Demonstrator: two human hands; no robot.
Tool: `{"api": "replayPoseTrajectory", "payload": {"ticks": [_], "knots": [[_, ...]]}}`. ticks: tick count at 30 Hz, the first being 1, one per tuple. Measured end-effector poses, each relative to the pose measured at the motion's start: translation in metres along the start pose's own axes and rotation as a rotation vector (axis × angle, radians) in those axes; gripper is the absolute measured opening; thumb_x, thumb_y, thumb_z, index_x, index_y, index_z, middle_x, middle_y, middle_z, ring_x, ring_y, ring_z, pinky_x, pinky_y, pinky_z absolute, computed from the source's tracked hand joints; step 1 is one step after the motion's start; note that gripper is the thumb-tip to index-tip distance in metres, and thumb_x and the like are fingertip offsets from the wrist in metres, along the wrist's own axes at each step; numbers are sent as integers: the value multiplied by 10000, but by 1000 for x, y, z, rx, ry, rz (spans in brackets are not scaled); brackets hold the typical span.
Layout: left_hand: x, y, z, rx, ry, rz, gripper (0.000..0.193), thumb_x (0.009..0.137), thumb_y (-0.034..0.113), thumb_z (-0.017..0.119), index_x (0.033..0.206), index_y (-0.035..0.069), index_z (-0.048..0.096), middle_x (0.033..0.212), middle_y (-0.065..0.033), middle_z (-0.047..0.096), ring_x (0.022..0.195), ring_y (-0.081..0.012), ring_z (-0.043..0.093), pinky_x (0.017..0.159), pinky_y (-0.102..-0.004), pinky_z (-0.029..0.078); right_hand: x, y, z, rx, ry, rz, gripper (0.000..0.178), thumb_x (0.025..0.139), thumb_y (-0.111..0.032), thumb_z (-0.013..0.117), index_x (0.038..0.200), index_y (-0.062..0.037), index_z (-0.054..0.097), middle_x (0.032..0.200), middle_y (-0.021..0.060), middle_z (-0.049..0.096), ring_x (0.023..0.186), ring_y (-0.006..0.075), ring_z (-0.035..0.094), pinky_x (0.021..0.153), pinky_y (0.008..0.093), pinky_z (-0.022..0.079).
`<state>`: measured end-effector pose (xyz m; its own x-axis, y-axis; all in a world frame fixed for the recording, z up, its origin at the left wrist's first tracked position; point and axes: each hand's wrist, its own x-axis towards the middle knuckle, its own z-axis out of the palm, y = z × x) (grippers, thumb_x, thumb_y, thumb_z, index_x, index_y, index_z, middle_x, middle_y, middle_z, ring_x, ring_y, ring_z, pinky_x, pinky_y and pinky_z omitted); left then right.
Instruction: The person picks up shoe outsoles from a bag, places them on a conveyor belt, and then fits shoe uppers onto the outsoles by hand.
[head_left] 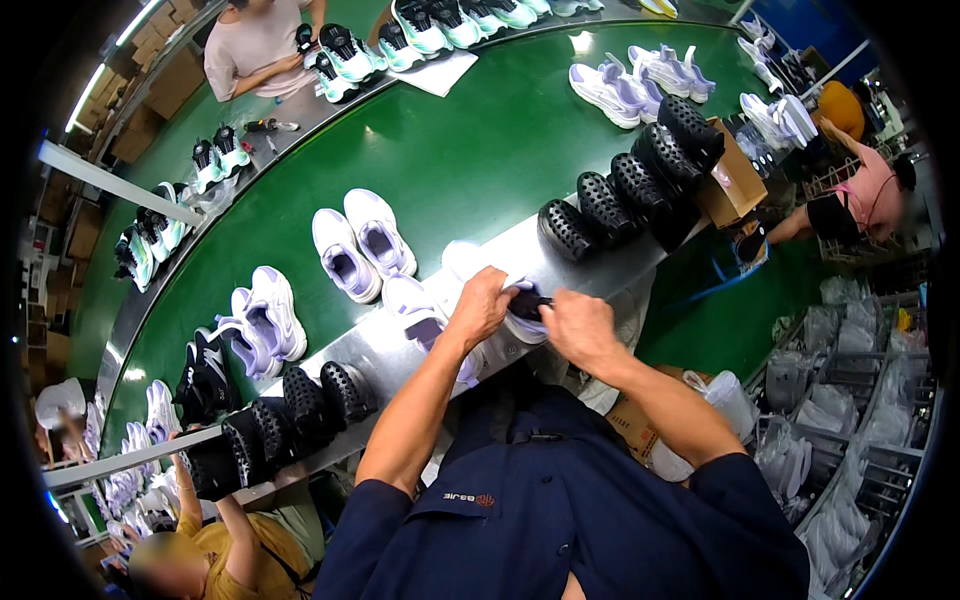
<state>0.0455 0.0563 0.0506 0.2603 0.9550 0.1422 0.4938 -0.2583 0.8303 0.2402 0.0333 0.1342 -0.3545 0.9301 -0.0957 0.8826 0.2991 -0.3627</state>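
Observation:
A white sneaker with a lilac lining (524,328) lies at the steel bench edge in front of me. My left hand (483,306) is closed on the sneaker beside its opening. A black piece (530,304) sits in that opening, and my right hand (580,328) is closed on its near end; its full shape is hidden inside. To the left of my left hand lies another white and lilac sneaker (413,308), partly covered by my wrist. Just beyond stands a matching pair of sneakers (362,246) on the green surface.
Black perforated shoe forms (605,205) line the bench at right, more (295,400) at left. A cardboard box (733,178) stands behind the right group. Further sneakers (262,320) rest on the green curved table (480,140). Several people work around it. Bagged goods fill racks (840,400) at right.

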Motion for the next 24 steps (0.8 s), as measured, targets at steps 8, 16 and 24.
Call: {"api": "replayPoseTrajectory", "payload": {"ticks": [8, 16, 24], "knots": [[-12, 0, 23, -13, 197, -219, 857, 678, 104, 837, 1420, 47, 411, 983, -258, 629, 984, -446, 601, 901, -466, 472, 2, 30, 54, 203, 99, 91, 437, 849, -134, 669, 1231, 39, 545, 1176, 263, 581, 1048, 416, 587, 900, 461, 471], [-11, 8, 59, 156, 256, -579, 730, 787, 120, 681, 1400, -91, 345, 806, -276, 671, 769, -472, 655, 708, -527, 518, 51, 31, 88, 85, 62, 179, 299, 788, -168, 703, 971, 43, 595, 818, 276, 676, 813, 494, 656, 756, 550, 531], [-123, 70, -5, 413, 329, -717, 716, 852, 366, 728, 1369, -40, 443, 1017, -262, 671, 934, -432, 654, 816, -489, 512, 50, 50, 89, 30, -2, 129, 277, 823, -191, 680, 994, 9, 594, 881, 249, 684, 838, 449, 669, 771, 538, 523]]}}
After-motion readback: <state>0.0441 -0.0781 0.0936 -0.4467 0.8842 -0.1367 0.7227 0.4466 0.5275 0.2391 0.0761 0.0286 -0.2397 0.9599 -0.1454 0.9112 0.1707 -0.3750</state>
